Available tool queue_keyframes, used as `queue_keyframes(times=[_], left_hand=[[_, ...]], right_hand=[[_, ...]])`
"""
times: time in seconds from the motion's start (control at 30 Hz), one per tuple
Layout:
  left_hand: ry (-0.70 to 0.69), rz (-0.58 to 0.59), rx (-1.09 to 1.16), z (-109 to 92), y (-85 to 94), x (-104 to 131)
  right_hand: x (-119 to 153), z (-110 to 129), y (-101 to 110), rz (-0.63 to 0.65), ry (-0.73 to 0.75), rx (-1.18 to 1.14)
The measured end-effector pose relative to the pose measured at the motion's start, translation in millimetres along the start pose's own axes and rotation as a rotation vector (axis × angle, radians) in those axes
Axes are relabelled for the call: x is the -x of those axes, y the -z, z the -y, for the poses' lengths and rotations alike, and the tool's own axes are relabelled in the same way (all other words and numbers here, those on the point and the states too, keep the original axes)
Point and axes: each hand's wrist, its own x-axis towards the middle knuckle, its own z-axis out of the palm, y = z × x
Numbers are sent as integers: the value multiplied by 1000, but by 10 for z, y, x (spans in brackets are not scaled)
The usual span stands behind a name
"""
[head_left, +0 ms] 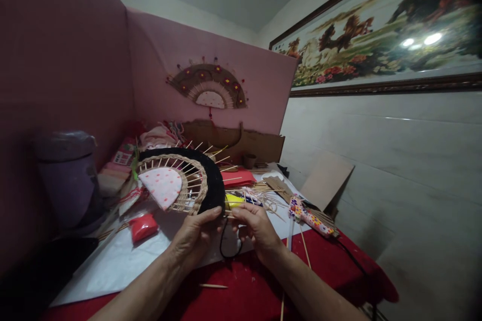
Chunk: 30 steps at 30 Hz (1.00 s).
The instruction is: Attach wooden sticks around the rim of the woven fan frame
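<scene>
A handmade fan (214, 175) is held up over the table, with thin sticks poking out past its black outer band. Its inner part is a white half-disc with orange dots, ringed by woven cord. My left hand (198, 233) grips the lower right end of the black band, thumb on top. Close beside it, my right hand (259, 228) pinches at the end of a stick by the band's edge. A black cord (230, 257) hangs in a loop between the two hands. Exactly what the right fingertips hold is partly hidden.
A flower-patterned glue gun (309, 218) lies at the right, its cable running over the red tablecloth (256, 286). A red packet (143, 227) rests on white sheeting at left. Loose sticks, yarn and cardboard (259, 145) lie behind. Another fan (211, 85) hangs on the pink panel.
</scene>
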Motion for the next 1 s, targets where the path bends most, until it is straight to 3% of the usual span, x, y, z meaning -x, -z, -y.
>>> queue_keyframes(times=[0.43,0.87,1.0], left_hand=[[-54,-80,-2,14,31,-57],[-72,-88,-33,18,87,-79],[-58,-89,-32,20,94,-88]], right_hand=[[-53,-61,25,-116,136,115],[-23,-41,59,-34,67,76],[-24,-23,88,-74,71,31]])
